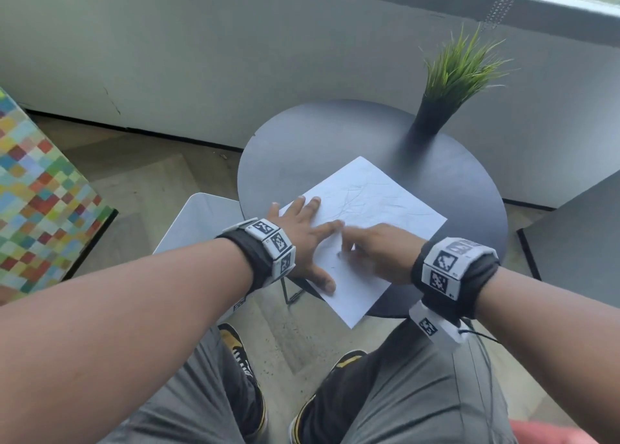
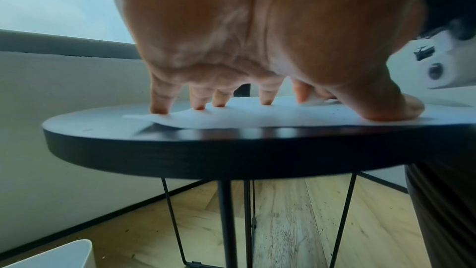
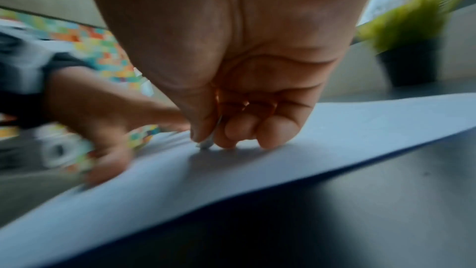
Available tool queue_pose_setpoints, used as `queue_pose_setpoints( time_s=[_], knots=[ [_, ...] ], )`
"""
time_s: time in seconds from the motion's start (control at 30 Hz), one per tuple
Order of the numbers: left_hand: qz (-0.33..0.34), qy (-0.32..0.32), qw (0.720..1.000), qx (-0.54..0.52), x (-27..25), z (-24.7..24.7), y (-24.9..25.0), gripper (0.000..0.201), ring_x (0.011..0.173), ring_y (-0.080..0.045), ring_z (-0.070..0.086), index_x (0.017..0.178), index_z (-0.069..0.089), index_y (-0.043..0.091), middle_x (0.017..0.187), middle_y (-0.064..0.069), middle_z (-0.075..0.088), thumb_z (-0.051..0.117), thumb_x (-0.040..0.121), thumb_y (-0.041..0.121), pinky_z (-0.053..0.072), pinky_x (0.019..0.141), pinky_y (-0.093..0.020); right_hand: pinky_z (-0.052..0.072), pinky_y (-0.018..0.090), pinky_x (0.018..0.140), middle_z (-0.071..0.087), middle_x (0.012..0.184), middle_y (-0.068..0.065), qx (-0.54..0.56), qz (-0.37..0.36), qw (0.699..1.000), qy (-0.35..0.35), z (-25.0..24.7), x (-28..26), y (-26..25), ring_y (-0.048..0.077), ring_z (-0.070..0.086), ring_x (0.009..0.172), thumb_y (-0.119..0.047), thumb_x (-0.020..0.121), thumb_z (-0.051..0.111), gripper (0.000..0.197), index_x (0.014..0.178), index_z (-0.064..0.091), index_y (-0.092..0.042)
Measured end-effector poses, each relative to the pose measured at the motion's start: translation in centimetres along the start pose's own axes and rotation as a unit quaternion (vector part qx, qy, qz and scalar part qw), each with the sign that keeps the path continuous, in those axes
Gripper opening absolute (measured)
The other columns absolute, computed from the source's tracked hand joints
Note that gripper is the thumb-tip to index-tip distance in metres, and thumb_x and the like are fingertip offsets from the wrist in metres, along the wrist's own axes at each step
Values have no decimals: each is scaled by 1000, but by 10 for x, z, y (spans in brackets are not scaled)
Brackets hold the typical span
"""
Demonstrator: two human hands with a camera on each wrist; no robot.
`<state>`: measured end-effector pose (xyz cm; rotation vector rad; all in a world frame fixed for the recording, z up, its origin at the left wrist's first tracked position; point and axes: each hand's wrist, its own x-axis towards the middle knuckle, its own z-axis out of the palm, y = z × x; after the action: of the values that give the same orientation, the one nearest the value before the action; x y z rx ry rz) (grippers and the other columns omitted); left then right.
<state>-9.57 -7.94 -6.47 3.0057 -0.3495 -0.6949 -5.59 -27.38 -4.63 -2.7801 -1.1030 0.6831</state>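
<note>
A white sheet of paper (image 1: 375, 202) with faint pencil scribbles lies on a round black table (image 1: 302, 142), one corner hanging over the near edge. My left hand (image 1: 302, 229) presses flat on the sheet's left part with fingers spread; the left wrist view shows its fingertips (image 2: 159, 107) and thumb on the paper (image 2: 231, 118). My right hand (image 1: 379, 252) is curled just beside it, blurred. In the right wrist view it (image 3: 231, 78) pinches a small whitish object (image 3: 206, 145), perhaps an eraser, whose tip touches the paper (image 3: 335, 129).
A green plant in a black pot (image 1: 446, 88) stands at the table's far right. A white bin (image 1: 201, 222) sits on the wooden floor left of the table. A multicoloured checkered block (image 1: 33, 192) is at far left, grey furniture (image 1: 577, 242) at right.
</note>
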Motion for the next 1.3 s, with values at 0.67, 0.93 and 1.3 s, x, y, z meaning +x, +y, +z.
queue_pose_setpoints(
  time_s=[0.67, 0.93, 1.3],
  knots=[
    [-14, -26, 1000, -6, -3, -2, 2, 121, 152, -27, -19, 149, -12, 57, 164, 0, -26, 52, 55, 98, 3, 108, -78, 42, 36, 70, 62, 99, 11, -44, -45, 997, -48, -1, -1, -27, 30, 55, 87, -22, 95, 48, 19, 113, 48, -18],
    [-16, -26, 1000, -4, -4, -2, 2, 122, 152, -27, -19, 150, -12, 56, 164, 0, -26, 52, 55, 98, 4, 107, -80, 39, 34, 67, 60, 90, 10, -46, 27, 999, 11, -12, 3, -11, 32, 56, 84, -28, 96, 44, 19, 112, 44, -19],
    [-7, 25, 1000, 9, -9, -5, -6, 111, 150, -24, 7, 156, 5, 43, 167, 2, 0, 41, 66, 97, 23, 112, -59, 47, 34, 68, 61, 80, -1, 91, 102, 990, 41, 0, -13, 20, 21, 57, 76, -50, 94, 48, 21, 92, 45, -29]
  ],
)
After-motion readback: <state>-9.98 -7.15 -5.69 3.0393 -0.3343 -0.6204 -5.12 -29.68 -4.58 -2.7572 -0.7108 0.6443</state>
